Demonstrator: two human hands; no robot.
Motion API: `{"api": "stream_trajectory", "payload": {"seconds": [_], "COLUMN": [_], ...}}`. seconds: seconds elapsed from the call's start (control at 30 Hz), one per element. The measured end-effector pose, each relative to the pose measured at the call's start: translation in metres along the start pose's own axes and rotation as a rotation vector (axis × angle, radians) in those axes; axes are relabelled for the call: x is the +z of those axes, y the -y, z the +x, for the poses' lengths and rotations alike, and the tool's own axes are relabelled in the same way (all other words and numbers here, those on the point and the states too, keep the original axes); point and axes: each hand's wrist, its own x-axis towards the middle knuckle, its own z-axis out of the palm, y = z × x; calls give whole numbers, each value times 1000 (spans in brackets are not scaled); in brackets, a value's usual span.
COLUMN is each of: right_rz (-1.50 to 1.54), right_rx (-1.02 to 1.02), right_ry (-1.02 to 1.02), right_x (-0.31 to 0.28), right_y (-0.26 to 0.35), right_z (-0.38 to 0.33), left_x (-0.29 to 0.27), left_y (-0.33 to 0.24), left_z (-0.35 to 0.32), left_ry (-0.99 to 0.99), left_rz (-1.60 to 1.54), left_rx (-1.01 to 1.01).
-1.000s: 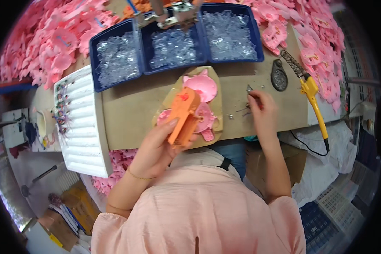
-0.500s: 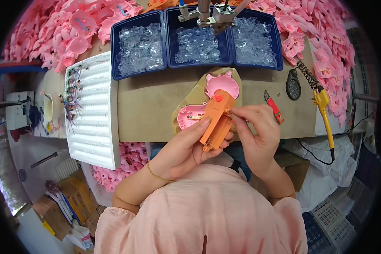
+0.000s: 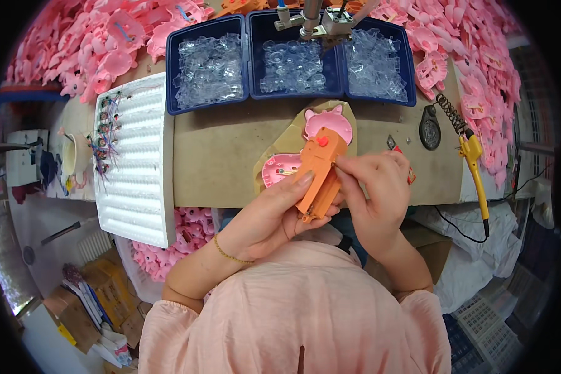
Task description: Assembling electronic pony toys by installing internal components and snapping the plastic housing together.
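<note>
You gripped orange box-shaped plastic casing in left hand, fingers closed round it. Right hand: fingertips at casing's right edge; whether gripping anything, could not tell. Behind casing lay eared pink plastic shell; well right of casing, yellow-handled soldering iron.

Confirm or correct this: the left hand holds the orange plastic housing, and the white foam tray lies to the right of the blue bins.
The tray's side is wrong: the head view shows the white foam tray left of the blue bins. The left hand does hold the orange plastic housing.
</note>
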Motion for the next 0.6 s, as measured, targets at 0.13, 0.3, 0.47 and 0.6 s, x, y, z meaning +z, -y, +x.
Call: {"api": "stream_trajectory", "payload": {"seconds": [0.13,0.3,0.47,0.6], "right_rz": [-132,-195,970,1055], "right_rx": [-139,-187,405,357], "right_ry": [19,95,-122,-57], "right_x": [-4,-2,15,25], "right_y": [9,5,-7,-17], "right_z": [-4,-10,-22,-24], "left_x": [0,2,10,3], "left_y": [1,2,9,8], "left_z": [-4,-4,0,-1], "left_ry": [-24,-33,21,0], "left_rz": [-9,117,314,430], "left_rx": [33,121,222,336]}}
